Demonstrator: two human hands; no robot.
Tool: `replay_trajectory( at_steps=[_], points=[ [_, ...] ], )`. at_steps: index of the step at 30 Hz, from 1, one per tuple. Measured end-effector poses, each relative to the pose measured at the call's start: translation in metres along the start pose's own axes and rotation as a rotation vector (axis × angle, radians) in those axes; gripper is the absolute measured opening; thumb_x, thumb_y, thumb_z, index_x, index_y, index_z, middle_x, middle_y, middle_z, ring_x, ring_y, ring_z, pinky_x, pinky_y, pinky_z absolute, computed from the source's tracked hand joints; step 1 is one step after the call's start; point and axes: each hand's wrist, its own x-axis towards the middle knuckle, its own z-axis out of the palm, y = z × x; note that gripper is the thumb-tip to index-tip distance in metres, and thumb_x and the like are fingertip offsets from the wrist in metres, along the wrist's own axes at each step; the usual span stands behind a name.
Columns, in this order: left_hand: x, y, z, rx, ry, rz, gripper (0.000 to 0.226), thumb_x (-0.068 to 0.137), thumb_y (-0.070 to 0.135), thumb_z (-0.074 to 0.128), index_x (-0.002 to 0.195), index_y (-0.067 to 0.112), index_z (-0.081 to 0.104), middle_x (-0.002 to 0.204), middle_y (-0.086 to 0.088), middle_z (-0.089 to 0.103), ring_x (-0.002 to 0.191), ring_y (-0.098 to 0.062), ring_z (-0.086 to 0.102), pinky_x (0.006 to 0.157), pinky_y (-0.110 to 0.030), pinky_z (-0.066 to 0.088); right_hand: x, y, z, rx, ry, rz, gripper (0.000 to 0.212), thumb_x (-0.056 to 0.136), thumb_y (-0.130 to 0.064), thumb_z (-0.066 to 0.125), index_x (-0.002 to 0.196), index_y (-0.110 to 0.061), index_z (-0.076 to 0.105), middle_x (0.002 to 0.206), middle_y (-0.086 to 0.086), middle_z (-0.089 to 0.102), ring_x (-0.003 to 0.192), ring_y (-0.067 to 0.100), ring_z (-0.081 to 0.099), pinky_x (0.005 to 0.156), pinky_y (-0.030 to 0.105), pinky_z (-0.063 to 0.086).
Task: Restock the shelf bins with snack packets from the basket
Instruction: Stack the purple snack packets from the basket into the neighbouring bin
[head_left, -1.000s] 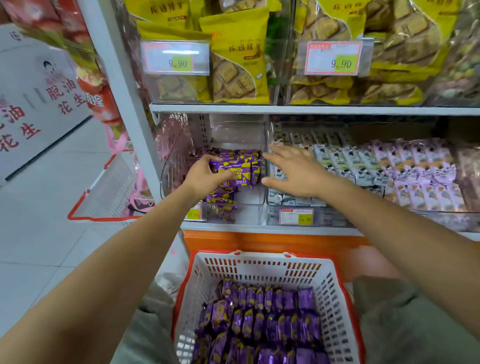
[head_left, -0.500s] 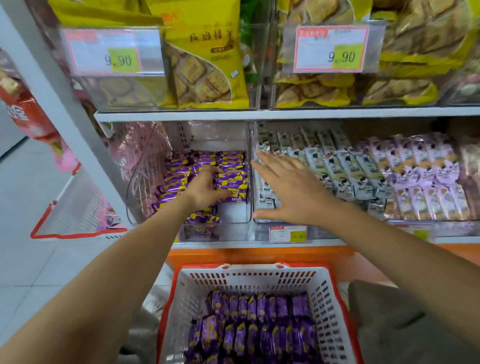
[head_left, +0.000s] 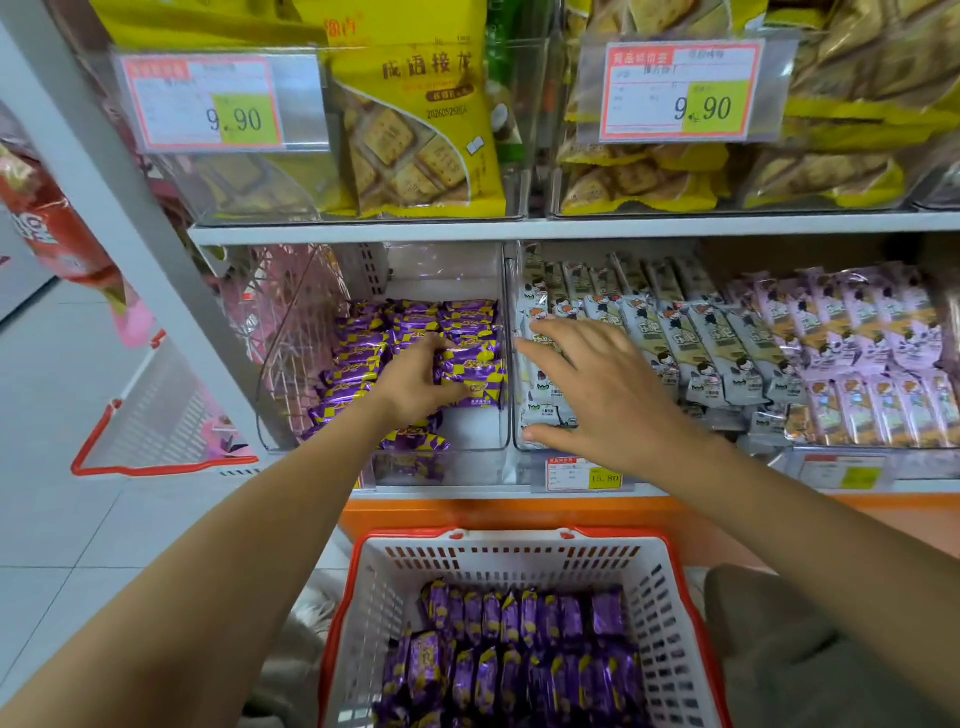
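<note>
Clear plastic bin (head_left: 483, 431), lower shelf, left end: glossy purple-and-yellow foil snack packets (head_left: 363, 358) in rows, with a bare strip behind the front wall. Left hand (head_left: 415, 384) grips a stack inside. Right hand (head_left: 597, 400) is spread flat over the neighbouring bin (head_left: 513, 291). White lattice basket (head_left: 519, 564), red-rimmed, holds more.

bin (head_left: 478, 428) front-right corner bare, upper shelf (head_left: 571, 227) perhaps tight overhead

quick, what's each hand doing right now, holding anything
Left hand: fingers curled round a stack of purple packets in the clear bin.
Right hand: open, fingers spread over the white packets next door, holding nothing.
</note>
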Motion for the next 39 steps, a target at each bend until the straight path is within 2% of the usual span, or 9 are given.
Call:
replay_trajectory(
  at_steps=[3, 6, 12, 19, 21, 24, 29, 34, 39],
  points=[
    [-0.002, 0.002, 0.004, 0.051, -0.035, 0.009, 0.063, 0.089, 0.023, 0.069, 0.14, 0.004, 0.039, 0.126, -0.026, 0.052, 0.104, -0.032, 0.053, 0.09, -0.037, 0.042, -0.005, 0.0, 0.005, -0.01, 0.003, 0.018, 0.083, 0.078, -0.059, 0.062, 0.144, -0.012, 0.042, 0.146, 0.008, 0.045, 0.136, 0.024, 0.035, 0.111, 0.036, 0.018],
    [-0.001, 0.004, 0.005, 0.15, -0.059, 0.058, 0.063, 0.091, 0.026, 0.065, 0.143, 0.004, 0.036, 0.14, -0.016, 0.044, 0.126, -0.03, 0.044, 0.101, -0.037, 0.037, -0.007, 0.0, 0.009, -0.002, -0.008, 0.033, 0.083, 0.082, -0.061, 0.053, 0.147, -0.012, 0.038, 0.152, 0.006, 0.039, 0.141, 0.021, 0.029, 0.116, 0.036, 0.014],
    [0.005, 0.003, 0.006, 0.261, -0.064, 0.1, 0.066, 0.085, 0.03, 0.071, 0.14, 0.007, 0.043, 0.136, -0.015, 0.05, 0.125, -0.031, 0.045, 0.102, -0.039, 0.038, -0.008, -0.002, 0.011, 0.007, 0.004, 0.032, 0.081, 0.085, -0.062, 0.044, 0.148, -0.011, 0.036, 0.153, 0.007, 0.037, 0.143, 0.023, 0.03, 0.118, 0.039, 0.015],
    [0.009, 0.002, 0.014, 0.273, -0.035, 0.084, 0.07, 0.087, 0.022, 0.071, 0.146, 0.007, 0.037, 0.145, -0.015, 0.037, 0.129, -0.032, 0.044, 0.106, -0.037, 0.037, -0.008, -0.002, 0.013, -0.014, 0.019, 0.022, 0.08, 0.086, -0.06, 0.043, 0.148, -0.011, 0.037, 0.153, 0.007, 0.037, 0.143, 0.024, 0.03, 0.117, 0.041, 0.017],
    [0.011, 0.001, 0.017, 0.292, -0.022, 0.085, 0.071, 0.086, 0.021, 0.072, 0.147, 0.008, 0.038, 0.144, -0.015, 0.035, 0.126, -0.034, 0.046, 0.104, -0.036, 0.038, -0.007, -0.003, 0.013, -0.017, 0.019, 0.021, 0.079, 0.086, -0.06, 0.045, 0.148, -0.011, 0.036, 0.153, 0.007, 0.037, 0.143, 0.024, 0.031, 0.117, 0.041, 0.017],
    [0.014, 0.0, 0.022, 0.345, 0.007, 0.094, 0.068, 0.085, 0.021, 0.073, 0.145, 0.012, 0.041, 0.139, -0.013, 0.041, 0.122, -0.032, 0.048, 0.099, -0.037, 0.041, -0.006, -0.003, 0.014, -0.012, 0.025, 0.022, 0.079, 0.085, -0.059, 0.047, 0.148, -0.011, 0.037, 0.153, 0.007, 0.037, 0.143, 0.024, 0.031, 0.117, 0.041, 0.017],
    [0.015, -0.002, 0.027, 0.649, 0.143, 0.12, 0.067, 0.083, 0.04, 0.071, 0.143, 0.024, 0.045, 0.134, -0.011, 0.042, 0.124, -0.033, 0.037, 0.096, -0.04, 0.035, -0.008, -0.002, 0.014, -0.014, 0.026, 0.027, 0.078, 0.087, -0.059, 0.045, 0.148, -0.011, 0.036, 0.154, 0.007, 0.036, 0.144, 0.023, 0.028, 0.118, 0.041, 0.015],
    [0.016, -0.001, 0.027, 0.608, 0.205, 0.052, 0.07, 0.076, 0.043, 0.076, 0.132, 0.013, 0.047, 0.127, -0.014, 0.044, 0.119, -0.033, 0.04, 0.096, -0.04, 0.037, -0.009, -0.002, 0.015, -0.017, 0.018, 0.025, 0.079, 0.087, -0.059, 0.044, 0.149, -0.011, 0.035, 0.154, 0.007, 0.035, 0.144, 0.023, 0.027, 0.118, 0.041, 0.015],
    [0.008, -0.003, 0.022, 0.484, 0.192, 0.049, 0.068, 0.073, 0.041, 0.079, 0.127, 0.013, 0.05, 0.124, -0.014, 0.045, 0.117, -0.033, 0.043, 0.095, -0.041, 0.04, -0.01, -0.002, 0.015, -0.013, 0.004, 0.026, 0.079, 0.087, -0.059, 0.043, 0.15, -0.012, 0.033, 0.156, 0.006, 0.033, 0.145, 0.022, 0.025, 0.119, 0.042, 0.015]
  ],
)
